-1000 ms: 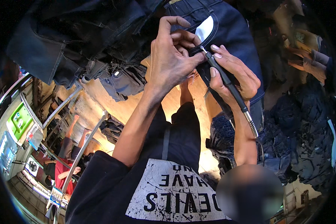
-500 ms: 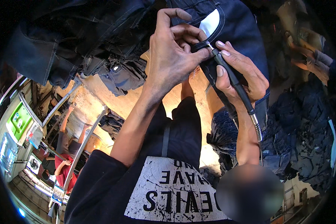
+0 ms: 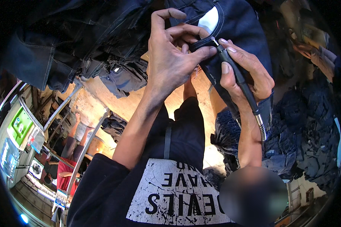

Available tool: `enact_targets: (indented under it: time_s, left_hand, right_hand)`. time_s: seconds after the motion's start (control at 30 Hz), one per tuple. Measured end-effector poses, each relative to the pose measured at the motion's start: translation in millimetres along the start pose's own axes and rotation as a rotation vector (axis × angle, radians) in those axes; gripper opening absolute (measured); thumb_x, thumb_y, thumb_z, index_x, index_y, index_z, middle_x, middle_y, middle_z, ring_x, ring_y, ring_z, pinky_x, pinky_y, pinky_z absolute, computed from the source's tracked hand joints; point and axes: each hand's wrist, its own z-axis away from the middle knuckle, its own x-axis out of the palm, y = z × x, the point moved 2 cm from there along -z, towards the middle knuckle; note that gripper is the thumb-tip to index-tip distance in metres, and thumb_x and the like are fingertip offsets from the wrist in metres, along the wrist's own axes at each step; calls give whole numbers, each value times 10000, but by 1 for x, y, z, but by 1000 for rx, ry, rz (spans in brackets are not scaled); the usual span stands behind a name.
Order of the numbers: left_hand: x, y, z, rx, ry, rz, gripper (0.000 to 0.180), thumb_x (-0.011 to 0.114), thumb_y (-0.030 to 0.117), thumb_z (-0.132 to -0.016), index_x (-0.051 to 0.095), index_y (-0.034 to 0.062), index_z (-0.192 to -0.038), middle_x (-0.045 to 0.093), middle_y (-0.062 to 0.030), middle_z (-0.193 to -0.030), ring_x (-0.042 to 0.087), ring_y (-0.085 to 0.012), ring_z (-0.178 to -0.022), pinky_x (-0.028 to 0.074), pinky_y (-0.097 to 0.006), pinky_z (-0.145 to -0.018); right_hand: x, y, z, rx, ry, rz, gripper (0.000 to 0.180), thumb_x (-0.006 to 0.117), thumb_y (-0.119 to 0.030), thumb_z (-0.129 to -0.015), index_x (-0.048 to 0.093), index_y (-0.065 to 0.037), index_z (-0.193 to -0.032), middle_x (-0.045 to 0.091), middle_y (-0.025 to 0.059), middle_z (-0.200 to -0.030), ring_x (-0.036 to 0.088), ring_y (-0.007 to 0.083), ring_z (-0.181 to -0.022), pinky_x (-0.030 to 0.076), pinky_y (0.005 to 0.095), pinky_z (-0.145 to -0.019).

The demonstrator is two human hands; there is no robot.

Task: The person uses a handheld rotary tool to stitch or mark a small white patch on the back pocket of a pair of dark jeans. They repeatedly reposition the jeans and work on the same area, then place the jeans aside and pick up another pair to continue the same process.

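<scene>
A pair of dark blue jeans (image 3: pixel 240 24) lies in front of me, with a curved, stitched pocket opening that shows white lining (image 3: pixel 210 19). My left hand (image 3: pixel 174 56) pinches the edge of that opening between thumb and fingers, its index finger raised. A slim black rotary tool handpiece (image 3: pixel 236 72) is held pen-like in my right hand (image 3: pixel 250 72). Its thin metal bit points up and left to the pocket edge, close by my left thumb and fingertips. Whether the bit touches the cloth I cannot tell. From its lower end runs a coiled metal sleeve (image 3: pixel 260 126).
More dark jeans (image 3: pixel 38 56) are heaped at the upper left. Dark garments (image 3: pixel 307 125) pile up on the right, beside a dark bundle (image 3: pixel 228 130). A metal rail (image 3: pixel 88 145), a green tray (image 3: pixel 19 123) and a person in red (image 3: pixel 65 174) are at the left.
Both hands have shifted slightly left with the jeans. The handpiece's tip has moved up a little along the pocket edge, and more of the bit shows.
</scene>
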Motion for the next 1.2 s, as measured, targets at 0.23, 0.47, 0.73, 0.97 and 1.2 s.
enact_targets:
  time_s: [0.23, 0.47, 0.73, 0.97, 1.2]
  left_hand:
    - [2, 1, 2, 30, 7, -78, 830, 914, -48, -799, 351, 22, -1405, 755, -259, -1182, 768, -215, -1000, 635, -286, -856]
    - [2, -4, 3, 31, -3, -34, 845, 905, -49, -811, 322, 23, -1419, 746, -267, -1199, 771, -234, -1006, 640, -318, -912]
    - [3, -9, 3, 45, -18, 61, 793, 860, -70, -852, 300, 34, -1404, 736, -270, -1223, 769, -270, -1075, 630, -357, -1006]
    - [2, -5, 3, 41, 3, -19, 796, 892, -4, -854, 313, 53, -1397, 755, -253, -1223, 774, -217, -993, 647, -316, -908]
    - [1, -13, 2, 50, 29, 19, 771, 892, 1, -858, 349, 52, -1402, 773, -234, -1199, 774, -177, -929, 638, -248, -812]
  right_hand:
    - [-2, -1, 1, 22, 6, -5, 300, 827, -39, -801, 797, 15, -1095, 817, 202, -1061, 814, 313, -1016, 658, 386, -921]
    - [-2, -2, 1, 66, 18, 13, 299, 810, -49, -817, 791, 16, -1108, 815, 206, -1071, 816, 310, -1008, 664, 383, -900]
    - [-4, -4, 4, 156, 26, 2, 276, 808, -76, -840, 777, 16, -1098, 815, 201, -1074, 815, 313, -1010, 663, 378, -894]
    - [-10, 4, -4, 112, 45, -102, 276, 793, -81, -884, 745, 18, -1137, 790, 242, -1155, 776, 348, -1132, 616, 434, -1007]
    - [-7, 13, 0, 62, -67, -95, 257, 764, -58, -935, 718, 35, -1169, 772, 278, -1175, 751, 398, -1174, 564, 505, -1090]
